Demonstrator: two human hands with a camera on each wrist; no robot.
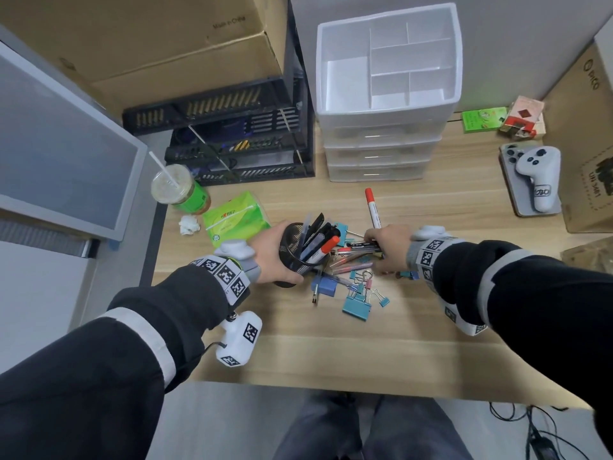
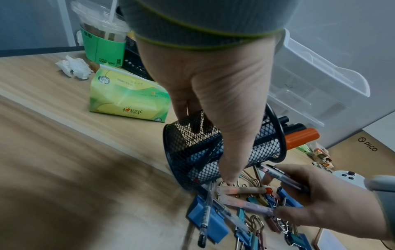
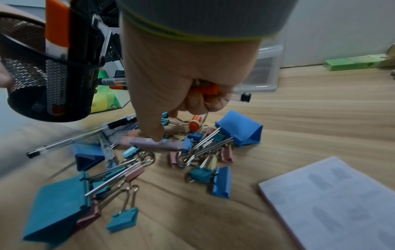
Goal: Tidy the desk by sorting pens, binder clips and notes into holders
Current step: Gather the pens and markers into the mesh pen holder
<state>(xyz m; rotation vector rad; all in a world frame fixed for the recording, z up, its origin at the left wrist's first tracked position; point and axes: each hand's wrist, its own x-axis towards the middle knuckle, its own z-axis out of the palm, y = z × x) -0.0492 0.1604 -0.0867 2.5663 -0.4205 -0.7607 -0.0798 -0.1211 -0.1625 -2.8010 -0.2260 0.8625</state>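
The left hand [image 1: 270, 257] grips the black mesh pen cup [image 1: 297, 257], tilted toward the pile; the cup already holds several dark pens and an orange-capped marker [image 1: 326, 248]. The right hand [image 1: 389, 244] is closed on a bundle of pens [image 1: 363, 244] above the binder clips [image 1: 356, 302] scattered on the desk [image 1: 331, 353]. Feeding the bundle tips-first into the tilted mouth should avoid snagging clips. The white drawer organizer [image 1: 388, 31] has bare top compartments; its drawers' contents cannot be told.
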